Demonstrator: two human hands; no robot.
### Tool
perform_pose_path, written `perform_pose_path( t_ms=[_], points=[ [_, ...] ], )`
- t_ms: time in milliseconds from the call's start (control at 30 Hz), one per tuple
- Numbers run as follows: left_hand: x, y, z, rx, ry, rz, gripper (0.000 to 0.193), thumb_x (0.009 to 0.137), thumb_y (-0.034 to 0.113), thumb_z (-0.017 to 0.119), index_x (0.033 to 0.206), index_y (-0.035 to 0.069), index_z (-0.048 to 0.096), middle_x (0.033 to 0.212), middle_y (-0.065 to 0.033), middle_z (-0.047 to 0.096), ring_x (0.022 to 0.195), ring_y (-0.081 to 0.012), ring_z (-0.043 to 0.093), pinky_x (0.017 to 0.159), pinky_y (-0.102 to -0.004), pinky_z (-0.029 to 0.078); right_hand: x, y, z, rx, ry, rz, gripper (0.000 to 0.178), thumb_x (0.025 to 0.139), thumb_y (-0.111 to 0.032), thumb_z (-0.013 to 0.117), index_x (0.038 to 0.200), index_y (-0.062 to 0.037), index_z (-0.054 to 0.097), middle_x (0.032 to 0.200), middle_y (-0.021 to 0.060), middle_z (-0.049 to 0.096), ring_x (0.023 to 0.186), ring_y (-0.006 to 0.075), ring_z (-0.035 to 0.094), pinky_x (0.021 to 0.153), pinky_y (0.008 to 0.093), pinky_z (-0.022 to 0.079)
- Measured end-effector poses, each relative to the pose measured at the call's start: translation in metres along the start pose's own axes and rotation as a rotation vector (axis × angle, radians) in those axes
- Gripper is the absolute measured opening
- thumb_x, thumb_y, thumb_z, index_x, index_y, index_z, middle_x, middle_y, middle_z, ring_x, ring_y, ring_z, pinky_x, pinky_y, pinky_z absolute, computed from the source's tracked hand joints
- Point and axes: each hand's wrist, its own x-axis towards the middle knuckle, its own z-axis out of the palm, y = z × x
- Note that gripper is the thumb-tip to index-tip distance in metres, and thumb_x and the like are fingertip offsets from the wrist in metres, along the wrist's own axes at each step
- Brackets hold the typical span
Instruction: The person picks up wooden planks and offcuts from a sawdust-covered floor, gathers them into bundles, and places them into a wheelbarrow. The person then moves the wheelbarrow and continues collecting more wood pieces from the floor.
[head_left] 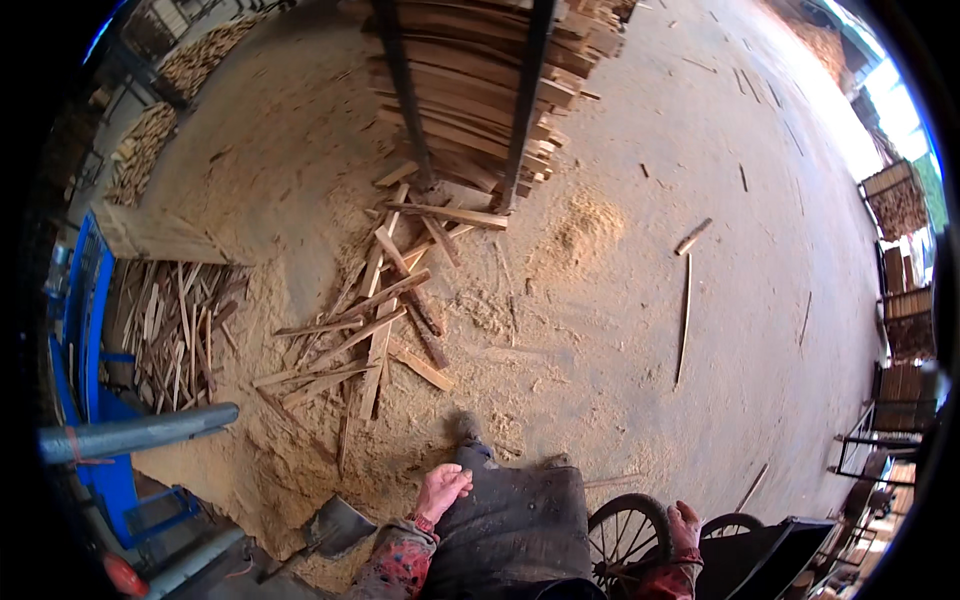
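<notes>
My left hand (443, 490) hangs above my dark apron's left edge, its fingers curled together and nothing showing in them. Below and to its left lies a shovel (341, 527) with a dark blade, resting on sawdust. My right hand (684, 527) is low on the right, fingers curled in, with no object visible in it. It is between two spoked wheels (630, 540) beside a dark cart (765, 560); whether it touches them I cannot tell. Ahead of my shoe (467, 428), loose wood offcuts (375, 320) lie crossed in a heap on the sawdust.
A tall stack of boards (460, 90) stands ahead between dark metal posts (525, 100). At left are a blue machine frame (95, 320), a grey pipe (140, 432) and a bin of wood strips (180, 330). A thin stick (684, 320) lies on the right floor.
</notes>
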Motion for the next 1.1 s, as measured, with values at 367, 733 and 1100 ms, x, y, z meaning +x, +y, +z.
perform_pose_path(
  t_ms=[367,733,1100],
  points=[
    [0.012,0.052,-0.022,-0.343,0.27,0.049,0.034,0.086,0.016,0.068,0.109,-0.003,0.054,0.088,-0.0088,0.065,0.075,-0.015,0.065,0.064,-0.0256,0.053,0.088,-0.1,0.102,-0.257,-0.543,0.155,0.046,0.084,-0.024,0.066,0.118,0.0051,0.053,0.092,0.0124,0.065,0.076,0.0221,0.066,0.06,0.0343,0.055],
    [0.029,0.068,0.022,-0.681,0.447,0.092,0.035,0.086,0.015,0.067,0.111,-0.006,0.053,0.092,-0.0115,0.065,0.079,-0.0172,0.066,0.067,-0.0272,0.054,0.185,-0.349,0.302,-0.614,-0.85,-0.488,0.045,0.08,-0.026,0.068,0.113,0.0037,0.059,0.089,0.0114,0.067,0.075,0.0169,0.065,0.061,0.0303,0.054],
    [0.026,0.039,-0.025,-1.063,0.555,0.212,0.032,0.088,0.013,0.065,0.109,-0.007,0.052,0.091,-0.0125,0.065,0.079,-0.0181,0.066,0.068,-0.0282,0.054,0.077,-0.449,0.441,-0.884,-0.988,-0.761,0.043,0.079,-0.027,0.071,0.11,0.0019,0.062,0.089,0.0111,0.068,0.083,0.0148,0.064,0.074,0.028,0.05]
  ],
)
